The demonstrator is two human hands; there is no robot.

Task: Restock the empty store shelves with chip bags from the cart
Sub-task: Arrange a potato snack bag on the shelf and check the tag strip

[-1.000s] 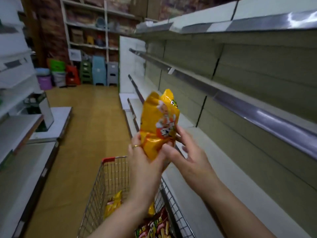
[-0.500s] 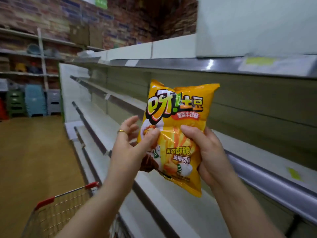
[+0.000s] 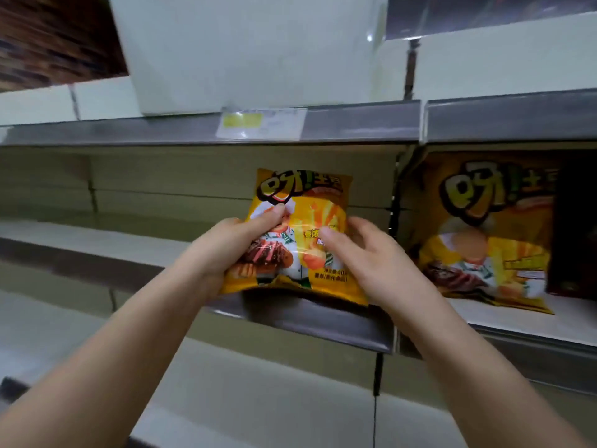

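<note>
Now the chip bag (image 3: 300, 234) is down at the middle shelf (image 3: 97, 240), no longer held up in the open air in front of the racks as it was half a second ago. It stands upright with its printed face towards the person, its lower edge level with the shelf's grey front rail (image 3: 323, 321); whether it already rests on the shelf I cannot tell.

Both hands have kept their hold. The left hand (image 3: 226, 250) grips the bag's left side, thumb pressed on the front and the fingers wrapped out of sight behind. The right hand (image 3: 368, 263) has slid lower than before and grips the right side, thumb on the front and fingers curled round the edge.

Just to the right, past the shelf divider, a second bag (image 3: 484, 234) of the same yellow kind already stands on the same level, with a dark package (image 3: 575, 221) beside it at the far right edge. Neither showed earlier.

Above, a price label (image 3: 261, 122) sits on the upper rail, now directly over the held bag, and a white box (image 3: 248, 50) stands on the top shelf.
</note>
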